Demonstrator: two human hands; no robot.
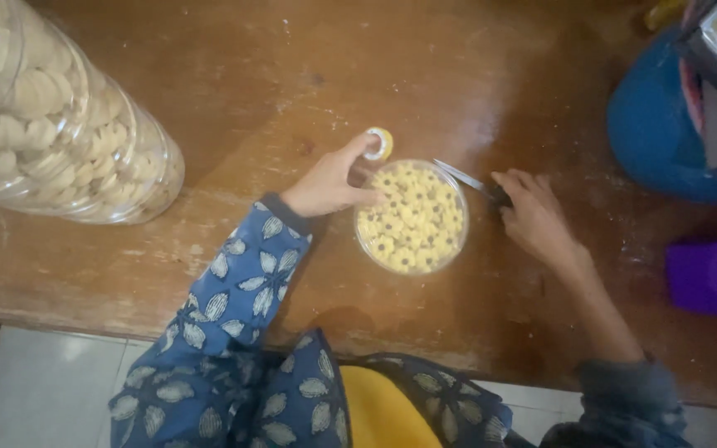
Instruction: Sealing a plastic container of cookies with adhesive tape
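Flanking one cookie tub (411, 217): left hand (331, 182), right hand (533, 217); two jars (51, 116).

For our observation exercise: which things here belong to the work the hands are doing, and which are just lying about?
In use:
- left hand touching small yellow-and-white roll
- round clear tub of yellow cookies
- right hand on slim metal tool

Lying about:
- big clear jar of pale biscuits
- blue rounded container
- purple box
- wooden table
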